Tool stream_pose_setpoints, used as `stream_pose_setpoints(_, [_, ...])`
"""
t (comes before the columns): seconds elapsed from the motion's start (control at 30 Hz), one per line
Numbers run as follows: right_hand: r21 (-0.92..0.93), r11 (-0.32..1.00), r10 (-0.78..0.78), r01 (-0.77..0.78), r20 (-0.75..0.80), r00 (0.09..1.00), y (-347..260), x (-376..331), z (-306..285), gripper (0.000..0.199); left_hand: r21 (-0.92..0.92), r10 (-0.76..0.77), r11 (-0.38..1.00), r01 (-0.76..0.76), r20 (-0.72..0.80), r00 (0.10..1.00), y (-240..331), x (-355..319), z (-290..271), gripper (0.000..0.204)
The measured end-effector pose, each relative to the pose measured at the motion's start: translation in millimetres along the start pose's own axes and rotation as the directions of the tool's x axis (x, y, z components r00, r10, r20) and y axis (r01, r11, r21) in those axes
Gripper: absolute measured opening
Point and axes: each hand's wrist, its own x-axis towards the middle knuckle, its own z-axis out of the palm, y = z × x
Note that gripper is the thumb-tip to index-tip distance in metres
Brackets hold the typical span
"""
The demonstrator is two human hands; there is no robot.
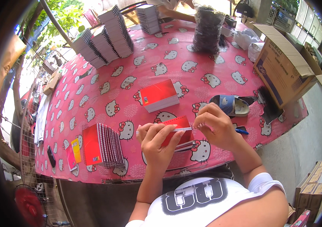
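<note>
My left hand [155,142] is closed on a red-covered notebook [180,122] with a row of small punched holes along its edge. It holds the notebook raised over the near side of the table, pages edge-on. At the notebook's right end, my right hand [217,126] has its thumb and fingers pinched together; whatever they hold is too small to make out. Beyond my hands lies a stack of red-covered notebooks [159,92] without visible coils. Left of my left hand stands a tall pile of red spiral notebooks [93,143].
Several piles of spiral notebooks [115,32] stand at the far left. A clear bag of black coils [207,30] stands far back. To the right are a blue slipper [229,105], a blue pen [241,132] and a cardboard box [282,68]. A phone [51,156] lies far left.
</note>
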Motion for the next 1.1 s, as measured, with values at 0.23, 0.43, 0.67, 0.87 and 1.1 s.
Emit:
stream_pose_setpoints(0.23, [0.096,0.963,0.233,-0.252,0.173,0.957,-18,2,-7,0.015,0.017,-0.006,1.000,0.006,-0.009,1.000,-1,-1,2,0.026])
stream_pose_setpoints(0.43, [-0.117,0.990,0.099,-0.084,0.127,0.987,-22,4,-1,0.025,0.034,0.001,0.999,-0.001,-0.003,1.000,-2,-4,1,0.031])
stream_pose_setpoints(0.67, [-0.109,0.985,0.129,-0.130,-0.023,0.991,-30,8,16,0.019,0.010,-0.048,0.999,0.048,0.014,0.999,-2,-7,1,0.029])
stream_pose_setpoints(0.87, [-0.083,0.994,0.079,-0.074,0.051,0.996,-27,9,12,0.019,0.021,-0.055,0.998,0.055,0.009,0.998,-3,-10,2,0.031])
stream_pose_setpoints(1.1, [-0.130,0.990,0.053,-0.049,0.026,0.998,-27,3,19,0.020,0.033,-0.011,0.999,0.011,-0.002,1.000,-1,-9,1,0.029])
